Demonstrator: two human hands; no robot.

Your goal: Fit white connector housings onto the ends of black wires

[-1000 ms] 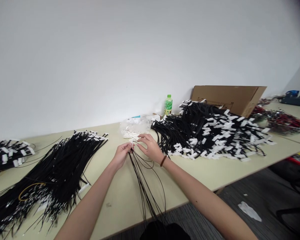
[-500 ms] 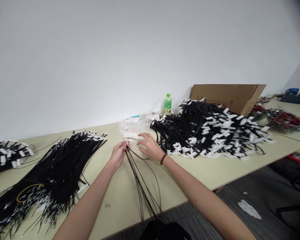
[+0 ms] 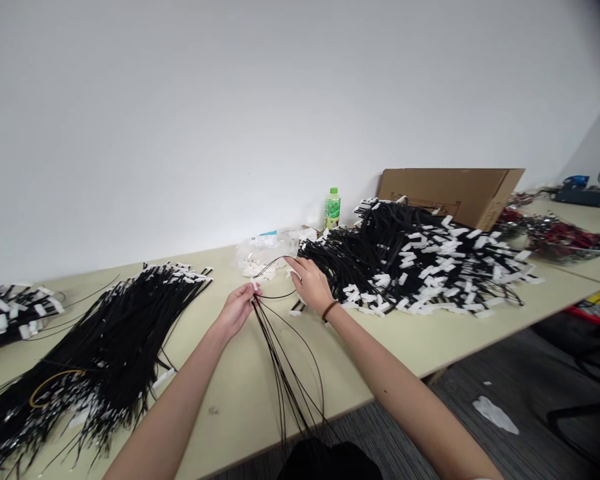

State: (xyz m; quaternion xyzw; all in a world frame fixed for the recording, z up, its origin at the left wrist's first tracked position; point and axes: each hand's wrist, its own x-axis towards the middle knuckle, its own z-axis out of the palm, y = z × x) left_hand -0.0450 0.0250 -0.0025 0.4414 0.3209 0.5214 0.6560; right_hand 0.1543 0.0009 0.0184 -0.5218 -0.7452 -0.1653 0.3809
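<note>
Between the pinched fingers of my left hand (image 3: 237,309) is a white connector (image 3: 255,285), with several thin black wires (image 3: 275,353) running from it down over the table's front edge. My right hand (image 3: 310,283) is to the right, its fingers closed on a thin black wire (image 3: 271,262) that arcs up from the connector. A second wire loops between the two hands. Behind them lies a clear plastic bag (image 3: 263,252) with small white pieces at its mouth. A white-ended black cable (image 3: 297,309) shows just below my right hand.
Bundled black cables (image 3: 115,327) cover the left of the table (image 3: 240,407), with another bundle (image 3: 15,307) farther left. On the right rise a large cable pile (image 3: 405,253), a green-capped bottle (image 3: 333,209) and a cardboard box (image 3: 445,190). Red wires (image 3: 560,237) lie beyond.
My right hand has moved slightly right and up, its fingers closing on a wire that now arches higher. My left hand has stayed at the connector.
</note>
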